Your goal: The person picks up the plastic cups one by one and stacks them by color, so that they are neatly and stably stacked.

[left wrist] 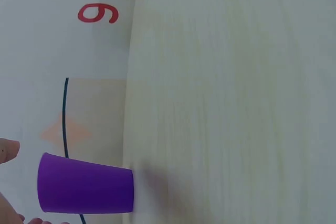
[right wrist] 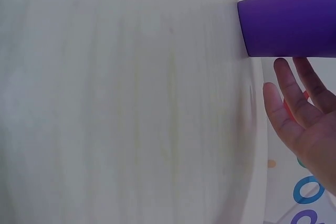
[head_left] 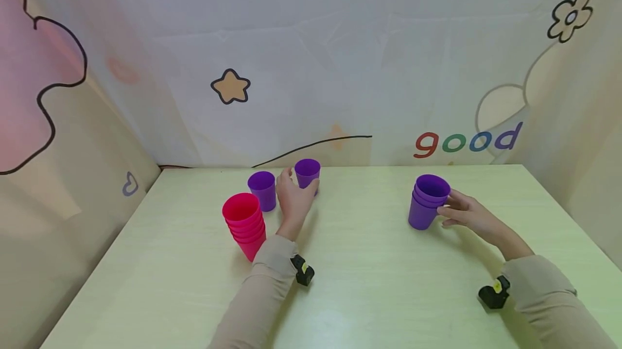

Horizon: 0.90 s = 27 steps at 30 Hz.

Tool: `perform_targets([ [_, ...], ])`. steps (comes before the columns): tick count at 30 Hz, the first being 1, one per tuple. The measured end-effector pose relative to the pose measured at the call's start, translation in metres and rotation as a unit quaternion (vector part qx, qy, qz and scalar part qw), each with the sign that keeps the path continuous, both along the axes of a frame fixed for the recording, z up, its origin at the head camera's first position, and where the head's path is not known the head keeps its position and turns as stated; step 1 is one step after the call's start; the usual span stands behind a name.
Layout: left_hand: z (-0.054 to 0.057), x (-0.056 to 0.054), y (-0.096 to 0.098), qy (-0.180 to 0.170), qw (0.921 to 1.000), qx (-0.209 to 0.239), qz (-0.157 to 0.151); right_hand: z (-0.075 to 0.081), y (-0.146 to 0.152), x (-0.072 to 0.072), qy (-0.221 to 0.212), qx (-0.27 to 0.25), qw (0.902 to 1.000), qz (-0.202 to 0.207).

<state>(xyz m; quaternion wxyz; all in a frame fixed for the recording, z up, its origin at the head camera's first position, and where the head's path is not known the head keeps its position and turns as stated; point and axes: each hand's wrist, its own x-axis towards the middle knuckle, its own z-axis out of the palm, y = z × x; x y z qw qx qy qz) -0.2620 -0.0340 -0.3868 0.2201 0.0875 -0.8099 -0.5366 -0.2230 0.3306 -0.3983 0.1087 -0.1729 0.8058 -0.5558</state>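
Toward the back of the table, my left hand (head_left: 295, 198) is around a purple cup (head_left: 307, 169), thumb and fingers spread on either side. In the left wrist view the thumb (left wrist: 7, 150) stands apart from that upright cup (left wrist: 86, 184). A second purple cup (head_left: 263, 192) stands just left of the hand. At the right, a short stack of nested purple cups (head_left: 421, 214) stands upright. My right hand (head_left: 468, 214) is beside the stack's right side, fingers loosely extended, with fingertips (right wrist: 282, 66) right at the cup wall in the right wrist view.
A tall stack of nested pink-red cups (head_left: 245, 230) stands in front of the left purple cup, close by my left forearm. A printed cloth (head_left: 340, 79) hangs behind the pale table (head_left: 359, 268). Black wrist cameras (head_left: 303, 270) are strapped at both sleeves.
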Motion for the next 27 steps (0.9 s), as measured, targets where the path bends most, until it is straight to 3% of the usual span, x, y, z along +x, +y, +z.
perform_targets([
  [5,-0.003,-0.011,0.003,-0.031,0.9991,0.028,0.012,-0.001,0.001,0.0,0.003,-0.006,1.0,0.001],
  [11,-0.006,-0.021,0.005,-0.064,0.9975,0.022,0.022,0.0,-0.001,-0.001,0.003,-0.005,1.0,0.002],
  [27,-0.005,-0.03,0.007,-0.067,0.9972,0.028,0.015,0.005,-0.002,0.004,0.026,0.025,0.9988,-0.033],
])
